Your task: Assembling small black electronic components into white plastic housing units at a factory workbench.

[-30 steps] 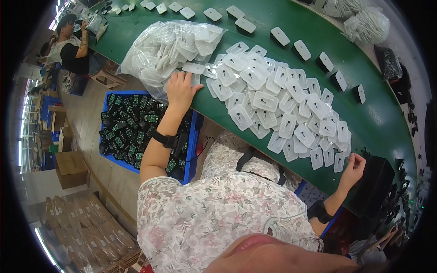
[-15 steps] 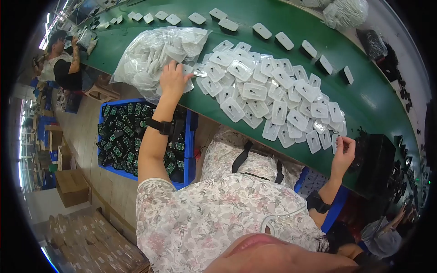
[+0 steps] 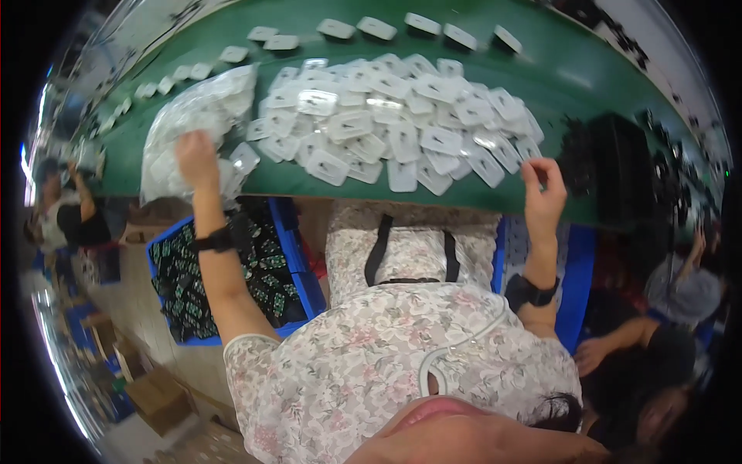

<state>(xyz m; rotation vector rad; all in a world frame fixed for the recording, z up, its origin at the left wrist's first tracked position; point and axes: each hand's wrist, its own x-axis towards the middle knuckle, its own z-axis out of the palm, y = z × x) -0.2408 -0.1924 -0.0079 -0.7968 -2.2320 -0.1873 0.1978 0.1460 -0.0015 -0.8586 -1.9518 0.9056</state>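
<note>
My left hand (image 3: 198, 161) is on the clear plastic bag (image 3: 171, 127) of white parts at the left of the bench; its fingers are smeared by motion. One white plastic cover (image 3: 245, 158) lies beside the bag, close to that hand. To the right spreads a heap of white rounded-rectangular plastic covers (image 3: 403, 144), many with a small dark piece in the middle. At the heap's right edge, my right hand (image 3: 545, 197) has thumb and fingertips pinched together, next to the outermost cover (image 3: 529, 149). Whatever it may hold is too small to name.
Along the green bench (image 3: 325, 203) runs a curved row of white-topped blocks (image 3: 376, 29). A black box (image 3: 621, 166) and dark small parts stand at right. Below the bench, a blue crate (image 3: 305, 288) holds green-and-black circuit pieces. Other people sit at both sides.
The whole view has shifted and turned. My left hand has moved further onto the bag, away from the heap's edge. The right hand stays pinched by the heap's right end.
</note>
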